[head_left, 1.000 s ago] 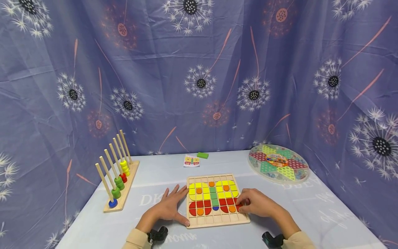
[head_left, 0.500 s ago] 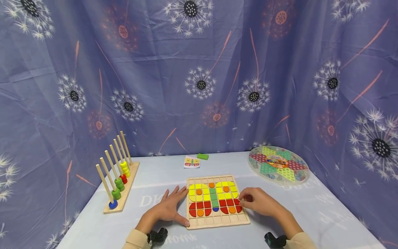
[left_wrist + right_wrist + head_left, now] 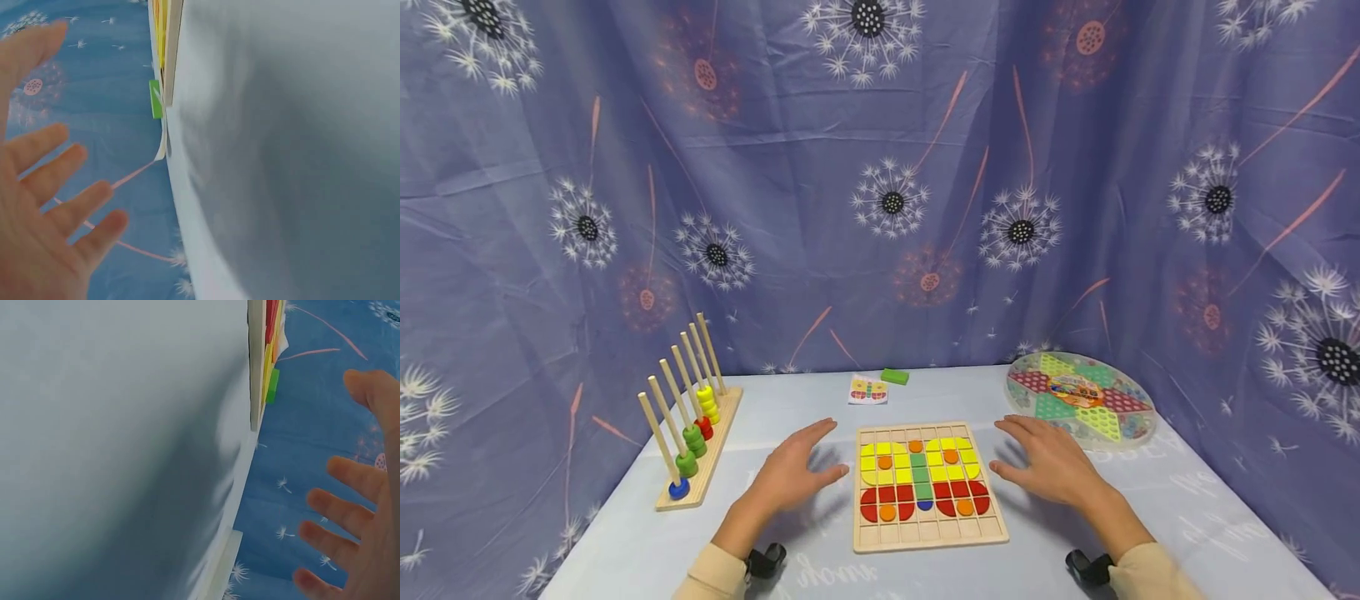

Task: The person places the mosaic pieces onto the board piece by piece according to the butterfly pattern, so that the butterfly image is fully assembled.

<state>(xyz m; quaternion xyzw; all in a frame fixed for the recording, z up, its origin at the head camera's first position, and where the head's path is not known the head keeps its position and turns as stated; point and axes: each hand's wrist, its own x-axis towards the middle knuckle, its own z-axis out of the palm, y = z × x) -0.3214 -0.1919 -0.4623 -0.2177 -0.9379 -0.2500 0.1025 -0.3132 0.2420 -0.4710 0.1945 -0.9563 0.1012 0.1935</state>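
Note:
A wooden grid board (image 3: 931, 533) lies on the table between the two hands. Its coloured tiles form a butterfly: yellow upper wings (image 3: 880, 476), red lower wings (image 3: 884, 494), a green body (image 3: 920, 477), orange discs and a blue piece (image 3: 924, 505) at the bottom. Just left of the board, my left hand (image 3: 792, 469) hovers over the table, fingers spread and holding nothing. On the other side my right hand (image 3: 1051, 461) is raised too, its fingers loosely extended and apart from the board. Both wrist views show bare palms above the tabletop, with the board's edge (image 3: 174, 56) beyond.
A small butterfly picture card (image 3: 868, 390) and a green block (image 3: 895, 377) lie behind the board. At left stands a wooden peg rack (image 3: 718, 433) with coloured beads. A round Chinese checkers board (image 3: 1138, 421) lies at the back right. A patterned curtain (image 3: 820, 275) hangs behind.
My right hand has let go of the red tile at the board's right edge and moved up and right. The left hand has lifted off the board's left edge and drawn leftward.

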